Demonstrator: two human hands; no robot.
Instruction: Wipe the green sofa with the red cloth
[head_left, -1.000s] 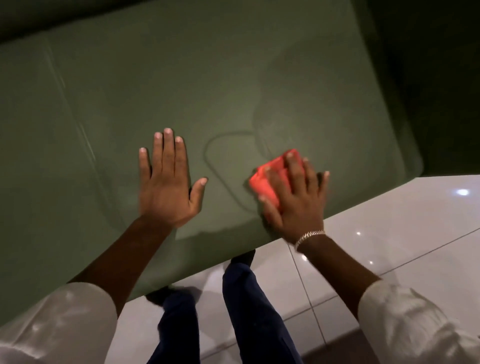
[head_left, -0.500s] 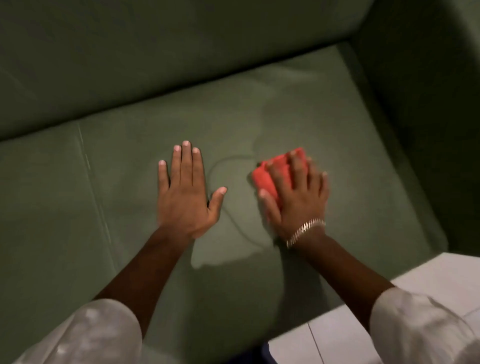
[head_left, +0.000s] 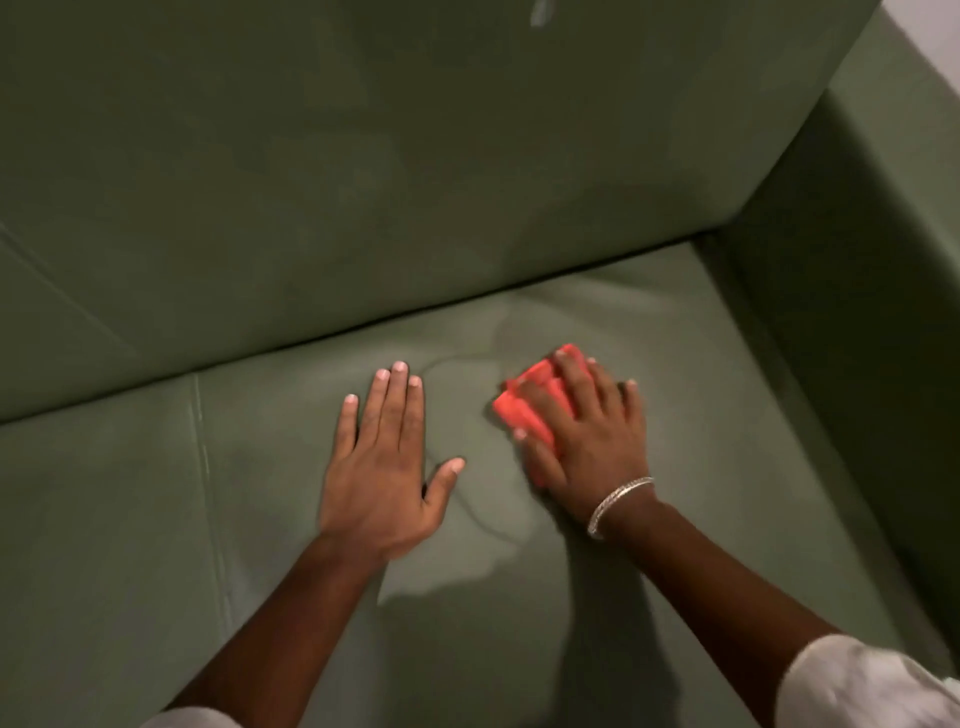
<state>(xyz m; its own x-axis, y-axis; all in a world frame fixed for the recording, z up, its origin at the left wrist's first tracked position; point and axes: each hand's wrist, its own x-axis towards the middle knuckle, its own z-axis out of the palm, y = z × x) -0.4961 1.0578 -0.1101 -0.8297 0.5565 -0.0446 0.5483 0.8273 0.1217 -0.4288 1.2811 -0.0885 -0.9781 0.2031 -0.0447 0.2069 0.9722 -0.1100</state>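
Farther up the green sofa (head_left: 623, 322) now, red cloth (head_left: 527, 402) lies diagonally.

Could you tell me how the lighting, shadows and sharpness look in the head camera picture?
In the head view, dim light, mildly soft throughout; the flat left hand and the right hand pressing the folded red cloth cast dark shadows toward the camera on the green sofa seat cushion; the sofa's lines splay outward, which suggests wide-angle distortion; no harsh glare.
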